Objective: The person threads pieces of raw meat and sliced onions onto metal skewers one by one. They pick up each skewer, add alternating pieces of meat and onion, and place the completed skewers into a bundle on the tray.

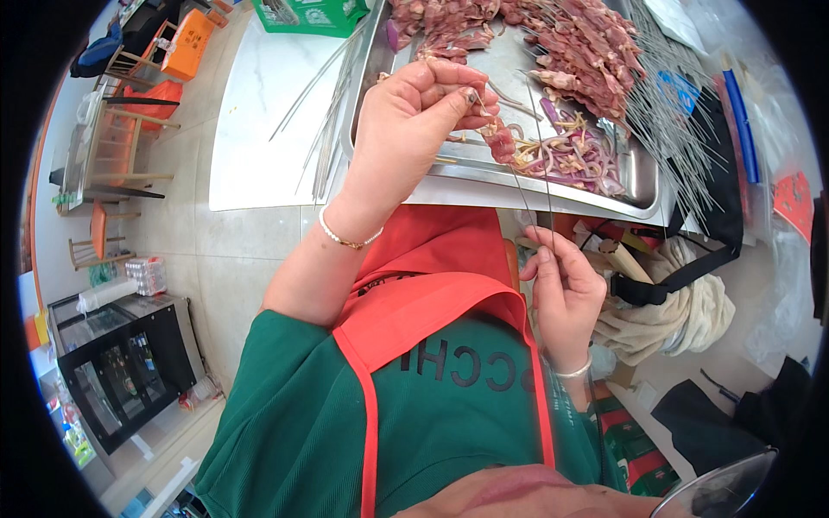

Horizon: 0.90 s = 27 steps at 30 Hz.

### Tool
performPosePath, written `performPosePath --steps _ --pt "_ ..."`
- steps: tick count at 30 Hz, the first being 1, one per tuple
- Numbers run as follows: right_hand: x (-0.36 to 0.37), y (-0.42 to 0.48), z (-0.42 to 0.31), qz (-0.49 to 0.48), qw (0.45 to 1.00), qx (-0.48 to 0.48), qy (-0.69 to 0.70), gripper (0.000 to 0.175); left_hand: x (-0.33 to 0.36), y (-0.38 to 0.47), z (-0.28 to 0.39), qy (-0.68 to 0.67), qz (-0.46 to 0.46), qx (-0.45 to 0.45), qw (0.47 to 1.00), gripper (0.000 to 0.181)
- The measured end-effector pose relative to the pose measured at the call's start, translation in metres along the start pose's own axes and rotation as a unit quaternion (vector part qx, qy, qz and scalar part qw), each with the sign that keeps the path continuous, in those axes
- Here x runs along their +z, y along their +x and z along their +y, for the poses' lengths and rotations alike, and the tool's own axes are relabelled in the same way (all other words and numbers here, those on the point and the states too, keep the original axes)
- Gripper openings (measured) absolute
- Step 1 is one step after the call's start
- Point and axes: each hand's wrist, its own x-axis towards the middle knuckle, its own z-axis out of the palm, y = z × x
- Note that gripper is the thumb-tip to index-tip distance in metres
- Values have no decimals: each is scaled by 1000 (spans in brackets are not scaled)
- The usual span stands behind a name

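My left hand [421, 113] is raised over the near side of a steel tray [440, 169], thumb and fingers pinched on the end of a strip of raw meat [500, 141]. That meat sits on a thin metal skewer [522, 189]. Lower and to the right, in front of the apron, my right hand [562, 285] grips the lower ends of this skewer and a second, bare one [543, 139]. Sliced red onion [576, 158] with yellowish shreds lies in the tray's near right part. Behind it are piled meat skewers [583, 58] and loose raw meat [447, 26].
Bare metal skewers lie on the white table [259, 129] left of the tray, and a large bundle [673, 123] lies along its right. A green bag [311, 16] stands at the back. Below the table's right edge hang a black strap [703, 265] and beige cloth [673, 311].
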Motion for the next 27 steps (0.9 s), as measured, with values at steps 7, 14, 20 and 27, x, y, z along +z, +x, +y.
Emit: performPosePath --steps 7,14,20,27 --pt "-1 0 -2 2 1000 25 15 24 6 -7 -11 232 42 201 951 13" --pt "1 3 2 -14 998 14 54 26 14 -13 -14 330 21 283 900 15" --pt "10 19 3 -26 995 10 101 26 26 -11 -15 -95 35 15 995 30" --pt "9 13 4 -48 992 46 110 27 10 6 -5 -130 -31 -18 991 28"
